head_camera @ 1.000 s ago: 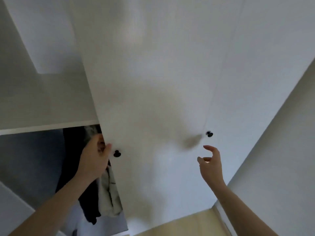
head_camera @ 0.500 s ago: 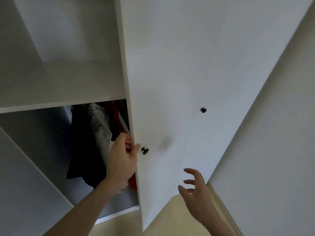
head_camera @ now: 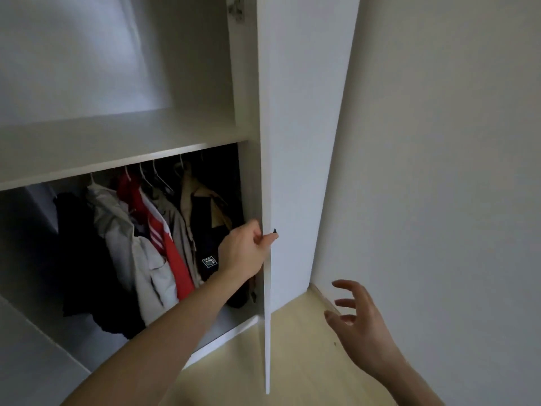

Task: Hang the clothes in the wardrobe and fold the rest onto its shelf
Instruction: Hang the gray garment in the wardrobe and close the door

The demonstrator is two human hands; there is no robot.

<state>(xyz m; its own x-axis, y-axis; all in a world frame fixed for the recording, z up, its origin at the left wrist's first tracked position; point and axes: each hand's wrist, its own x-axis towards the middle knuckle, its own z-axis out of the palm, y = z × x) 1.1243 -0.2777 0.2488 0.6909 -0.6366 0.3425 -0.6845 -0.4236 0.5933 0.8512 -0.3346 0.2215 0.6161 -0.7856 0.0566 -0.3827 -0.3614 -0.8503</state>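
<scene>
One small label (head_camera: 209,262) showed on the dark garment (head_camera: 208,230) at the centre of the frame, a pale patch with a dark emblem, but its writing was too small to read. Three white stripes ran down the red garment (head_camera: 175,256) just left of it.

Your left hand (head_camera: 244,252), at the centre of the frame, gripped the edge of the open wardrobe door (head_camera: 298,171): the fingers curled round behind the edge, the thumb lay on the front face just below the small dark knob (head_camera: 274,230). Your right hand (head_camera: 358,320), at the lower right, hung in the air with its fingers spread and loosely bent, holding nothing and touching nothing.

Several clothes hung on white hangers (head_camera: 158,178) under the shelf (head_camera: 117,142), filling the left centre of the frame: a black one (head_camera: 79,244) farthest left, then a light grey jacket (head_camera: 131,247), the red one, a beige one (head_camera: 178,224), and the dark one with a tan collar nearest the door. Your left forearm crossed in front of their lower ends. A metal hinge (head_camera: 236,8) sat at the top centre. A plain wall (head_camera: 439,171) filled the right side, and pale wooden floor (head_camera: 292,347) lay at the bottom.
</scene>
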